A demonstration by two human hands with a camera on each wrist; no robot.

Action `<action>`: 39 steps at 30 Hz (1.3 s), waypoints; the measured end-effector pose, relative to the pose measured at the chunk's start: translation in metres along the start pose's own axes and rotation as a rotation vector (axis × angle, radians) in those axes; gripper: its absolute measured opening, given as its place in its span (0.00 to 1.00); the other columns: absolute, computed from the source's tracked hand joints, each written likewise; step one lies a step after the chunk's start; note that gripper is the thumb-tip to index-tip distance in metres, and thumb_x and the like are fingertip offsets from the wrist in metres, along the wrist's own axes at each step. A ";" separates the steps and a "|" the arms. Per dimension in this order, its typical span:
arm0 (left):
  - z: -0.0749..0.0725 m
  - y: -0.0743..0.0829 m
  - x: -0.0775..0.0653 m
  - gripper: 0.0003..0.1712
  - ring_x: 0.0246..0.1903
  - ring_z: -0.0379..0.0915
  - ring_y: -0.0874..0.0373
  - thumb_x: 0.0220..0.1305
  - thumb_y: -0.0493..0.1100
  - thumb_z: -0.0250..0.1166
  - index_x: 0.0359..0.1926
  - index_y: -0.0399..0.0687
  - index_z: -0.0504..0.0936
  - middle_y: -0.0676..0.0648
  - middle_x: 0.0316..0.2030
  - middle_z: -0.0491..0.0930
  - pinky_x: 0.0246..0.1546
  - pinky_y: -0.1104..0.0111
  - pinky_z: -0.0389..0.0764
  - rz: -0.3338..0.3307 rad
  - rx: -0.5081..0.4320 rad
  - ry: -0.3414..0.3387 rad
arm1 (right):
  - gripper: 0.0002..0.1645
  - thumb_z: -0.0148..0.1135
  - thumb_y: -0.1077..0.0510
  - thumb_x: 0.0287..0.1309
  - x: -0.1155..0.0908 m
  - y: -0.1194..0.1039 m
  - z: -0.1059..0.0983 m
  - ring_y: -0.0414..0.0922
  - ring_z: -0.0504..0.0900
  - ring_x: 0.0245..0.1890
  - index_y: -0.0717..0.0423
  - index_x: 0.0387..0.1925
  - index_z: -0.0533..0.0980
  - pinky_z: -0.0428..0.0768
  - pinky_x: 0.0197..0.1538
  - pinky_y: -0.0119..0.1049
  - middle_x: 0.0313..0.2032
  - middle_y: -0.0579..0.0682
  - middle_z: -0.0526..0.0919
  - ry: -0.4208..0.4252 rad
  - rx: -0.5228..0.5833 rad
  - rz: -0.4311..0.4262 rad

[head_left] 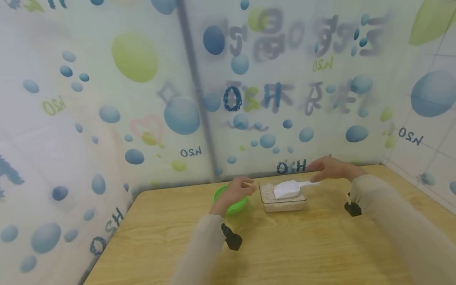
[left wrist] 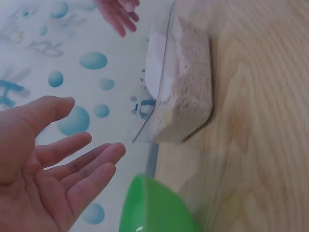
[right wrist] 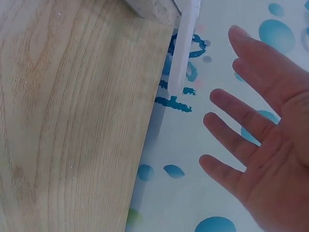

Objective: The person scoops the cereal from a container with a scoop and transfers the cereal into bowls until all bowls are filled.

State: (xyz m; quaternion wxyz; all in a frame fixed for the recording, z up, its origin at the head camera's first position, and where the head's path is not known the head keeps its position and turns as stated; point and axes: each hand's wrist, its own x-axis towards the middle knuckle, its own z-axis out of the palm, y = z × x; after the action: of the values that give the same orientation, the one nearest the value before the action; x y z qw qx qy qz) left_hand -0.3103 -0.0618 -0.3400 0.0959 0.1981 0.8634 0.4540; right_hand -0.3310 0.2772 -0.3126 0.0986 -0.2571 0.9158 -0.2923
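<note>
A clear rectangular container (head_left: pixel 284 207) filled with pale, crumbly grain stands near the table's back edge. On the grain lies a white scoop (head_left: pixel 287 189), its handle reaching out over the rim to the right. My right hand (head_left: pixel 332 168) hovers above that handle (right wrist: pixel 179 63) with fingers spread, holding nothing. To the container's left sits a green bowl (head_left: pixel 238 206), partly hidden by my left hand (head_left: pixel 235 192). That hand is over the bowl, fingers loosely extended and empty, as the left wrist view also shows beside the bowl's rim (left wrist: pixel 157 205).
The wooden table (head_left: pixel 285 245) runs back to a curtain (head_left: pixel 228 130) printed with blue and green dots and lettering. More of this sheeting hangs at the left, and a tiled wall (head_left: pixel 427 158) shows through at the right. Both wrists wear small black cameras (head_left: pixel 232 237).
</note>
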 end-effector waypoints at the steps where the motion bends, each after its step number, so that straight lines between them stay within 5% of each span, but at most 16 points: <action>1: 0.004 -0.001 0.001 0.24 0.46 0.76 0.48 0.67 0.46 0.57 0.59 0.37 0.71 0.39 0.49 0.77 0.48 0.56 0.75 -0.012 -0.004 -0.001 | 0.33 0.64 0.54 0.56 0.001 0.001 0.001 0.66 0.66 0.57 0.71 0.57 0.68 0.70 0.54 0.57 0.56 0.69 0.70 -0.004 -0.004 -0.011; 12: 0.028 -0.005 0.015 0.26 0.53 0.70 0.43 0.64 0.43 0.59 0.60 0.35 0.70 0.35 0.54 0.73 0.47 0.55 0.76 -0.053 0.028 0.030 | 0.30 0.67 0.61 0.50 0.009 0.003 0.008 0.70 0.62 0.57 0.69 0.55 0.71 0.67 0.55 0.61 0.56 0.69 0.70 -0.016 -0.007 -0.022; 20: 0.040 -0.013 0.019 0.25 0.45 0.76 0.44 0.65 0.37 0.58 0.61 0.33 0.68 0.32 0.53 0.73 0.41 0.59 0.79 -0.061 -0.075 0.046 | 0.28 0.66 0.65 0.51 0.009 0.002 0.010 0.69 0.64 0.56 0.69 0.55 0.72 0.68 0.54 0.61 0.59 0.73 0.64 -0.052 -0.011 -0.004; 26: 0.048 -0.019 0.022 0.24 0.41 0.78 0.48 0.63 0.33 0.58 0.60 0.34 0.70 0.34 0.50 0.75 0.36 0.63 0.81 -0.088 -0.100 0.079 | 0.26 0.65 0.67 0.50 0.010 0.006 0.014 0.69 0.66 0.55 0.71 0.53 0.72 0.68 0.54 0.60 0.56 0.71 0.69 -0.061 0.010 0.009; 39: 0.050 -0.020 0.016 0.23 0.44 0.76 0.48 0.61 0.33 0.59 0.58 0.36 0.72 0.37 0.46 0.78 0.40 0.62 0.79 -0.099 -0.116 0.115 | 0.15 0.62 0.70 0.51 0.015 0.010 0.026 0.58 0.78 0.44 0.68 0.44 0.79 0.78 0.44 0.50 0.42 0.61 0.81 -0.004 -0.051 -0.083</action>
State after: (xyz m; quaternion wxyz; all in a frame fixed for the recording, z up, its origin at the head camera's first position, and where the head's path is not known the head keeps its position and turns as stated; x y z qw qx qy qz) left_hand -0.3127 -0.0282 -0.3850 0.0796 0.1230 0.8485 0.5086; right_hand -0.3390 0.2638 -0.3397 0.0815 -0.2978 0.9114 -0.2721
